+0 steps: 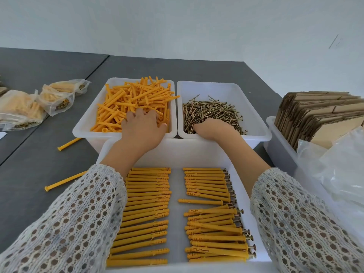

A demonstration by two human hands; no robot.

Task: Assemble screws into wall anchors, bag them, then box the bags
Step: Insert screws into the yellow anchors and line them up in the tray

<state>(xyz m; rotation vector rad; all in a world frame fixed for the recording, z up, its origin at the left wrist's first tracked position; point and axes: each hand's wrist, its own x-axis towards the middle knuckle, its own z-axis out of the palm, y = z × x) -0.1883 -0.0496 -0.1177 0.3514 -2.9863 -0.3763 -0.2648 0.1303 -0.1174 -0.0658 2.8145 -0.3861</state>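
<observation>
A white bin [84,123] holds a loose heap of yellow wall anchors [134,97]. My left hand [142,127] lies on that heap with its fingers spread among the anchors. To the right, a second white bin [256,119] holds brass screws [212,111]. My right hand [213,129] reaches into them with its fingers curled down; the fingertips are hidden. In front, a white tray [177,152] holds two columns of assembled anchors [147,203], and screw heads show on the right column [212,223].
Filled clear bags [55,97] lie on the grey table at the far left. Two loose anchors [69,143] [65,181] lie left of the tray. At the right, a bin holds flat cardboard boxes [319,115] beside crumpled clear plastic bags [334,168].
</observation>
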